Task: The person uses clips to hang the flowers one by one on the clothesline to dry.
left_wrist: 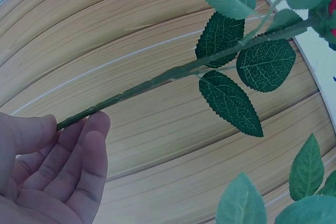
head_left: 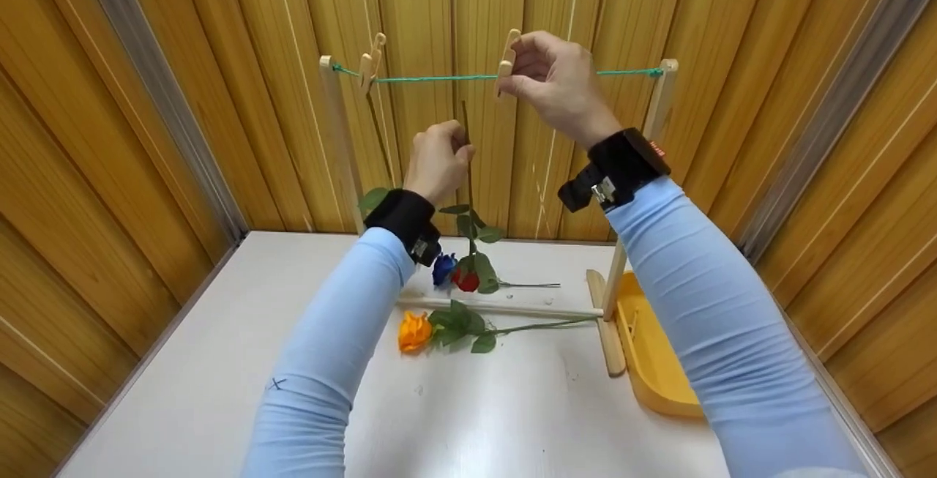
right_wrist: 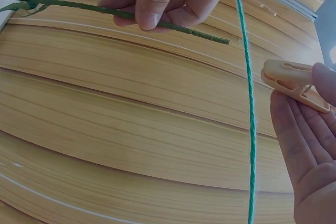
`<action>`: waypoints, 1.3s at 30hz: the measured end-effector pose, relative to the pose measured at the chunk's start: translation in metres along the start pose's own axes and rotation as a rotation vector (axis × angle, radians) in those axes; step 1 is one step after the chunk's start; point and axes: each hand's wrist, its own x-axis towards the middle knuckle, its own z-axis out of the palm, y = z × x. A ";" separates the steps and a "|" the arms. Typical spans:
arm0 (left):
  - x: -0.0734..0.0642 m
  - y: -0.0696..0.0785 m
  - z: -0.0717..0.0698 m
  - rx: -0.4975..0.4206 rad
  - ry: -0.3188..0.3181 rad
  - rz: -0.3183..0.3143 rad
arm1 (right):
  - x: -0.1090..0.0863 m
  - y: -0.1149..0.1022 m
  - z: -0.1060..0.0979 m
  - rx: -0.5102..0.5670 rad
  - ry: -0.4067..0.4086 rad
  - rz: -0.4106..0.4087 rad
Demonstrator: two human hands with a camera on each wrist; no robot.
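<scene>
**Pinching a red-bloomed, green-stemmed artificial rose (left_wrist: 176, 73) in L grip (head_left: 438, 162), a beige slotted clothespin (right_wrist: 284, 71) in R grip (head_left: 565, 86)**

W/ L grip, squeezing slim, knobbly stem btwn thumb & fingers, just short of cut end; holding rose near-vert., bloom down above smooth white bench (head_left: 468, 412), in front of ruffled blue rose (head_left: 443, 271). Showing veined, saw-edged leaves along stem. W/ R grip, pinching clothespin, thumb vs. fingers, near twisted green cord (head_left: 432, 78) but apart from it in R wrist view. See cord strung btwn pale, straight wooden posts (head_left: 659, 101); nr L post, note second beige clothespin (head_left: 365, 74) on cord, w/ thin dark stem (head_left: 378, 129) hanging below, bloom hidden. Also note ruffled orange rose (head_left: 415, 332) lying on bench, plus round-cornered yellow tray (head_left: 662, 397) at R, & ribbed wood-grain panels (head_left: 413, 9) behind.
</scene>
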 end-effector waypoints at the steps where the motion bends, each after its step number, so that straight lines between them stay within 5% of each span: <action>1: 0.001 0.000 0.000 0.004 0.001 0.002 | 0.002 0.000 0.000 -0.007 0.007 0.005; 11: 0.011 0.001 -0.001 -0.008 0.005 -0.012 | 0.021 0.002 0.006 -0.056 0.069 0.021; 26: 0.014 0.002 -0.005 -0.004 0.009 0.000 | 0.033 0.003 0.020 0.019 0.142 0.048; 39: 0.019 0.002 -0.005 -0.003 0.027 -0.010 | 0.038 0.003 0.034 -0.028 0.144 0.109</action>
